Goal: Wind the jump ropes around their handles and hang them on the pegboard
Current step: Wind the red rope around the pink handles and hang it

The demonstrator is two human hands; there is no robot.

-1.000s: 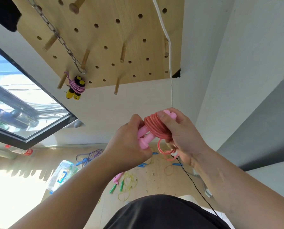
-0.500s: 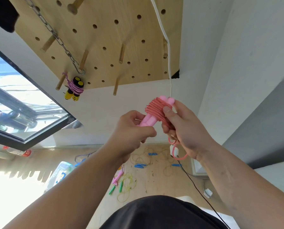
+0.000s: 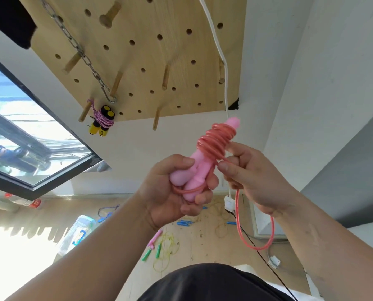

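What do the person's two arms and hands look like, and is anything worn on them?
Both forearms are bare up to the frame edge: no sleeves, gloves, watch or rings show. The left hand and the right hand have short, unpainted nails.

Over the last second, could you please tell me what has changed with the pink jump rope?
The right hand came off the coil and now pinches the loose rope end, its loop hanging lower. The left hand still grips the pink handles. The yellow-handled rope stays hung on the pegboard.
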